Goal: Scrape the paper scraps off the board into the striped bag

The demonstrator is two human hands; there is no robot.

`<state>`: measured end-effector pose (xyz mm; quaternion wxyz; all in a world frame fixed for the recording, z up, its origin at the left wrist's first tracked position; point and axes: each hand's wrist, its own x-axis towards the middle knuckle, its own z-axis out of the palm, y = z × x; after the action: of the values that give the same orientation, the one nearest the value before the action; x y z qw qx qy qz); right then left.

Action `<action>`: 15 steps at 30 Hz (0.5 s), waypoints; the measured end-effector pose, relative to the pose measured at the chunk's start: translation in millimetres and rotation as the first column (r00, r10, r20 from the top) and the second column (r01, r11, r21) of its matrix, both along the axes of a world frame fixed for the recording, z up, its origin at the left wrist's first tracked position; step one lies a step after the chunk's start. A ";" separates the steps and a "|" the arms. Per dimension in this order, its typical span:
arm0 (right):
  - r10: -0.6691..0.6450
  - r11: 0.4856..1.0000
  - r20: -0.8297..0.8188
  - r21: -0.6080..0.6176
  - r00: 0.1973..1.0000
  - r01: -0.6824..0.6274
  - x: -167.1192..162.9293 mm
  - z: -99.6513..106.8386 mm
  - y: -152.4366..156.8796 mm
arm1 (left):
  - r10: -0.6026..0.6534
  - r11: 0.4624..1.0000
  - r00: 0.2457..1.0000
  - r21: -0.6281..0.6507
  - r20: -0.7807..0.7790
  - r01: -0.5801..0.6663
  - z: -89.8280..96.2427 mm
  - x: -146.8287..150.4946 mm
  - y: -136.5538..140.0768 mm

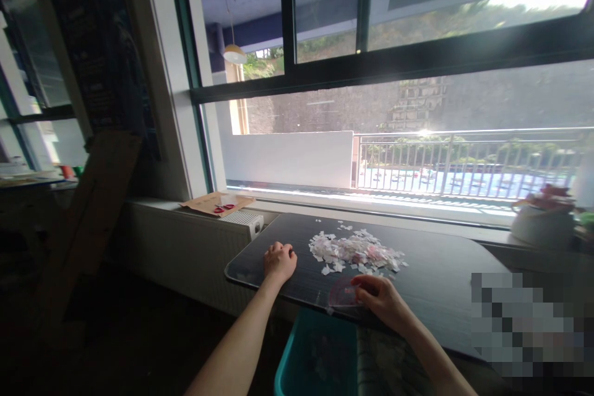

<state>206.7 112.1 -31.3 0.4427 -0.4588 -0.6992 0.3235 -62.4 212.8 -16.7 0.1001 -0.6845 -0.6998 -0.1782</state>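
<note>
A transparent protractor (342,292) with red markings lies at the near edge of the dark tabletop (431,291), partly past the edge. My right hand (378,297) pinches its right side between thumb and fingers. Just beyond it spreads a heap of torn white and pinkish paper scraps (352,249). My left hand (279,261) rests on the table left of the heap, apart from it, with its fingers curled under. Its palm is hidden, so I cannot see whether it holds anything. Below the edge stands a teal bin (286,359) with some scraps dimly visible inside.
Left of the table, red-handled scissors (224,208) lie on brown paper (199,203) above a radiator (208,232). A window with a dark frame (325,77) rises behind. A white pot (542,226) stands at right on the sill. A blurred patch covers the table's right corner.
</note>
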 end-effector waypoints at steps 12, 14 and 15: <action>-0.219 0.975 -0.039 0.022 0.975 0.220 -3.4 -9.3 33.4 | 0.002 1.000 1.000 0.006 0.000 -0.002 -0.3 0.1 -0.9; -0.232 0.971 -0.015 0.051 0.973 0.232 -11.0 -7.0 38.0 | 0.003 1.000 1.000 0.007 -0.002 -0.003 -0.1 0.2 -1.5; -0.238 0.969 0.001 0.066 0.971 0.238 -14.3 -5.6 38.5 | 0.003 1.000 1.000 0.007 -0.003 -0.003 0.1 0.3 -1.8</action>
<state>192.3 150.6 -36.9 0.4900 -0.5261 -0.6512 0.2431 -62.1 211.0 -16.6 0.1039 -0.6835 -0.6999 -0.1795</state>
